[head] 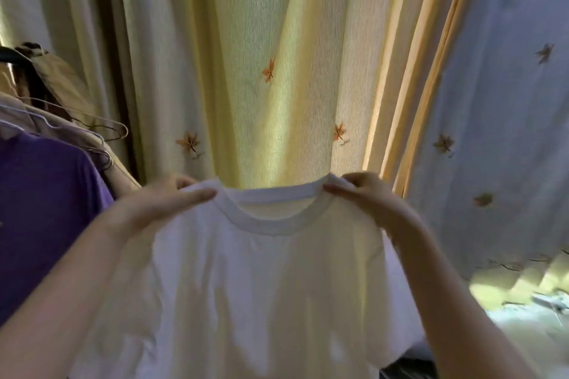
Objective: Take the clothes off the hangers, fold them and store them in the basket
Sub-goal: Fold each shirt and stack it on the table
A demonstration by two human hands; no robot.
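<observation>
White fabric fills the lower middle of the view: a T-shirt (261, 286) held up by its shoulders, hanging loose and unfolded. Its ribbed collar (271, 221) sags in a shallow curve between the two hands.

The left hand (160, 203) grips the T-shirt's shoulder just left of the collar. Its thumb lies flat along the near side of the cloth, pointing at the collar, and the other fingers are curled behind, so the fabric is pinched between them. The right hand (366, 197) holds the opposite shoulder, just right of the collar, in much the same way, with the thumb on the near side and the fingers bunched round a fold at the top edge. Both forearms rise from the bottom corners to meet the T-shirt.

Behind the T-shirt hangs a pale yellow curtain (261, 40) with light coming through it, sewn with small orange leaf motifs (268, 71); right of the T-shirt its folds look bluish-white.

Left of the T-shirt hangs a purple shirt (40, 209), close to the left forearm — whether they touch I cannot tell. Further up on that side of the T-shirt, thin wire hangers (101, 132) carry a beige garment (61, 80). Below and right of the T-shirt is a bright, blurred patch, too unclear to name.
</observation>
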